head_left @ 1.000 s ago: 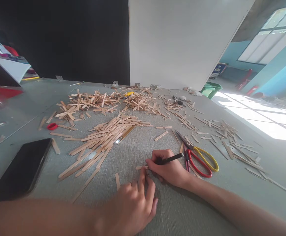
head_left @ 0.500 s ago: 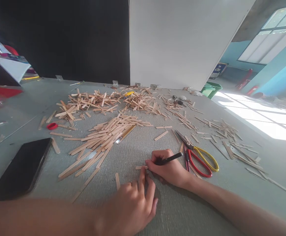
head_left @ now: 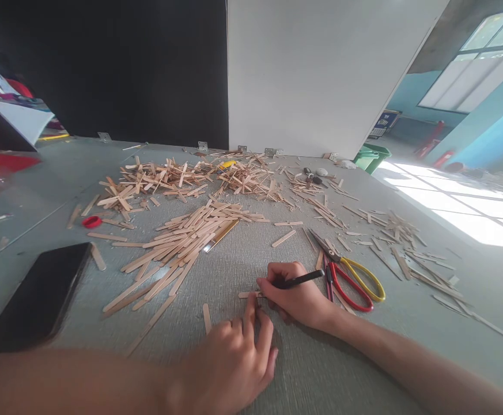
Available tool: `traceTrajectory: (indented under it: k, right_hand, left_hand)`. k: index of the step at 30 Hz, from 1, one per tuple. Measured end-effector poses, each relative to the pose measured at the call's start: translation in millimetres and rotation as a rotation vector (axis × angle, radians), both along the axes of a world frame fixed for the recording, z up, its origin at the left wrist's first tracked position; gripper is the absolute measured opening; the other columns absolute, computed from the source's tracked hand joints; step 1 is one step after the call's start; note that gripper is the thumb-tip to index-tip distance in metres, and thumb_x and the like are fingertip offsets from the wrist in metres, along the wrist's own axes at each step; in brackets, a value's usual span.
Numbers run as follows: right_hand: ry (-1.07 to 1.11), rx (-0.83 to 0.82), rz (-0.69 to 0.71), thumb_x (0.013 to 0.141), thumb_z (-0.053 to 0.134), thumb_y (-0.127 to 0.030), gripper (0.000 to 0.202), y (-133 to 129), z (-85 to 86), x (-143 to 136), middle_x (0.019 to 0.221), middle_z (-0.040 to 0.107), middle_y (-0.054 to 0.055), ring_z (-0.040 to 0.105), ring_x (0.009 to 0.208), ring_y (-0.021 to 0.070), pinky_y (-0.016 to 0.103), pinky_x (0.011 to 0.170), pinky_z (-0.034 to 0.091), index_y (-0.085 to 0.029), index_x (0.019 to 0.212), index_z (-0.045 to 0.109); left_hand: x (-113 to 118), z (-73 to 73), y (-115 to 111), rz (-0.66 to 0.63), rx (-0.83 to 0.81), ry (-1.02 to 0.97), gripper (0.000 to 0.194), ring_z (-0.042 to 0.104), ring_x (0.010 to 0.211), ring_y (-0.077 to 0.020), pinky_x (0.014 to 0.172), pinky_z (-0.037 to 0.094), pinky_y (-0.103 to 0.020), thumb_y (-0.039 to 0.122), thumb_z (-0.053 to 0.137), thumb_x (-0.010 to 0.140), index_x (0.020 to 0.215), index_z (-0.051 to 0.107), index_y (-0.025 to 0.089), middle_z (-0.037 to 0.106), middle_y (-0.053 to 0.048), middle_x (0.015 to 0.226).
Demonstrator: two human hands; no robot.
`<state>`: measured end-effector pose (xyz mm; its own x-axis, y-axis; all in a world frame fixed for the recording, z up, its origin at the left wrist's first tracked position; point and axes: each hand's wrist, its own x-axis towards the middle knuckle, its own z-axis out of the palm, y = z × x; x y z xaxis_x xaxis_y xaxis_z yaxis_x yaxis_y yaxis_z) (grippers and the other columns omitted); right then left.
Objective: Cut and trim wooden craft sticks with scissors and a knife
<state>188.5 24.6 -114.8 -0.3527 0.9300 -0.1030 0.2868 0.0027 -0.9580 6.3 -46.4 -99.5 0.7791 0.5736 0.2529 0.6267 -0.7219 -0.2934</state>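
Note:
A small wooden stick (head_left: 246, 295) lies flat on the grey textured table (head_left: 311, 369), partly hidden by my fingers. The index fingertip of my left hand (head_left: 240, 351) rests on it, with the other fingers apart. My right hand (head_left: 297, 294) is closed round a black pen (head_left: 301, 279), its tip hidden at the stick's right part. Beside my left hand lies another short stick (head_left: 207, 318). Scissors (head_left: 352, 276) with one red and one yellow handle loop lie just right of my right hand.
Large heaps of wooden sticks (head_left: 191, 230) spread ahead, around a metal strip (head_left: 222, 236). A black phone (head_left: 39, 297) lies left, near a red ring (head_left: 91, 222). More sticks (head_left: 398, 227) are scattered right. A black and white panel (head_left: 311, 75) stands behind.
The pen and my right hand have shifted very slightly to the right. My left hand stays in place on the stick.

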Motion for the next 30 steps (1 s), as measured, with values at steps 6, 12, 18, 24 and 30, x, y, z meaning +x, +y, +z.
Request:
traceTrajectory:
  k: [6,12,18,24,30]
  right_hand:
    - [0.011,-0.004,-0.004,0.095,0.063,-0.033,0.035,-0.2,1.4,-1.4,0.049,0.056,-0.006,0.049,0.031,0.0080,0.016,0.028,0.029,-0.023,0.065,0.049]
    - [0.020,-0.008,-0.001,0.095,0.064,-0.034,0.037,-1.5,1.6,-1.0,0.046,0.053,-0.007,0.047,0.030,0.0080,0.017,0.028,0.029,-0.024,0.064,0.047]
    - [0.025,-0.002,0.020,0.095,0.065,-0.033,0.038,-1.6,1.5,0.5,0.044,0.050,-0.008,0.046,0.031,0.0072,0.016,0.030,0.027,-0.023,0.063,0.046]
    - [0.040,-0.019,0.012,0.092,0.067,-0.032,0.038,-0.6,3.7,-0.4,0.045,0.050,-0.008,0.044,0.031,0.0066,0.016,0.030,0.028,-0.023,0.062,0.048]
    - [0.016,-0.047,-0.030,0.092,0.067,-0.034,0.035,1.1,5.1,-1.4,0.049,0.058,-0.006,0.046,0.031,0.0076,0.016,0.027,0.032,-0.023,0.064,0.051]
  left_hand:
    - [0.3,2.0,-0.2,0.009,0.004,0.007,0.041,0.079,0.065,-0.0274,0.046,0.061,-0.031,0.032,0.062,0.091,0.114,0.074,0.001,0.076,-0.033,0.116]
    - [-0.3,3.0,0.5,-0.016,0.001,0.031,0.042,0.080,0.068,-0.0281,0.046,0.061,-0.030,0.031,0.062,0.091,0.115,0.074,0.000,0.075,-0.033,0.117]
    - [0.4,0.6,-0.4,-0.003,0.021,-0.011,0.040,0.078,0.061,-0.0276,0.045,0.060,-0.032,0.031,0.063,0.089,0.112,0.075,0.000,0.076,-0.033,0.114]
    - [0.0,0.8,0.4,-0.008,0.003,0.011,0.041,0.078,0.063,-0.0283,0.045,0.059,-0.031,0.029,0.061,0.091,0.115,0.073,-0.001,0.075,-0.034,0.116]
    - [-0.5,-0.5,-0.1,0.000,-0.008,0.026,0.042,0.079,0.065,-0.0289,0.046,0.061,-0.032,0.030,0.061,0.091,0.116,0.073,-0.002,0.075,-0.034,0.117]
